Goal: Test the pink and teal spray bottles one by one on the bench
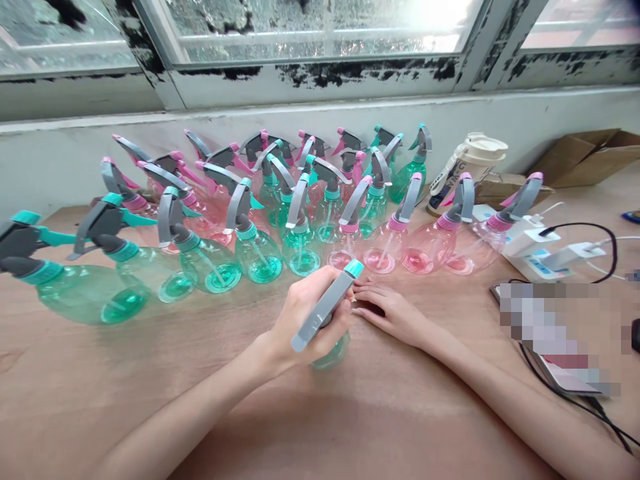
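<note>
One spray bottle (330,353) (green) gripped in left hand (313,317).

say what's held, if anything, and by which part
The left hand holds a green spray bottle around its upper part, just below the spray head.

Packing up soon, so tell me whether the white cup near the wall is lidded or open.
Lidded: the white cup has a lid covering its top. Whether it holds any drink, I cannot tell.
</note>
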### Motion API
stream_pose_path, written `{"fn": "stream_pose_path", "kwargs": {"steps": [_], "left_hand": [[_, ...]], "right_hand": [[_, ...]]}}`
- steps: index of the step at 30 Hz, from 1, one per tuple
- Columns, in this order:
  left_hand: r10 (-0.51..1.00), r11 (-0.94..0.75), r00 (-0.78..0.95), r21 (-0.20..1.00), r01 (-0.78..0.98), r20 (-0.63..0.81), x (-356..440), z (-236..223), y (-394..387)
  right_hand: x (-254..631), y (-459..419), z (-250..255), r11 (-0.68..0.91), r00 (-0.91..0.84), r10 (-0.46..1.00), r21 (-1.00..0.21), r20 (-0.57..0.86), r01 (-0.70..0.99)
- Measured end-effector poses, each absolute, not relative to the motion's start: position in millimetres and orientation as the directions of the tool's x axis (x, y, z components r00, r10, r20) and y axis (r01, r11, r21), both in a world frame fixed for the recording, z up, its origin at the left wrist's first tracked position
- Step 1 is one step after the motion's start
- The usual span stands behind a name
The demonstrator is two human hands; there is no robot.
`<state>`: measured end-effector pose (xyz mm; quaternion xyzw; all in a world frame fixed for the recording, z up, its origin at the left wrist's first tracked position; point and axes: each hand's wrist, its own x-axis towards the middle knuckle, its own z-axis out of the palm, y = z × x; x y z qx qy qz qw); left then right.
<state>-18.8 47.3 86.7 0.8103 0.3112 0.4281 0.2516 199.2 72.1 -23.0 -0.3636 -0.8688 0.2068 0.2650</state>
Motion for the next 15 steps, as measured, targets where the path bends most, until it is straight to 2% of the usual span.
{"fn": "stream_pose_path", "kwargs": {"steps": [4,15], "left_hand": [[0.767,-0.623,0.425,0.719,0.310,0.481,-19.1,86.2,44.2],[0.792,-0.609,0.263,0.689,0.393,0.550,-14.2,73.6,38.2]], "right_hand": [[198.8,72.3,-22.9,0.641,-0.585,0.749,-0.561,0.310,0.523],[198.3,72.9,-26.0,0.652,-0.578,0.742,-0.568,0.340,0.503]]}}
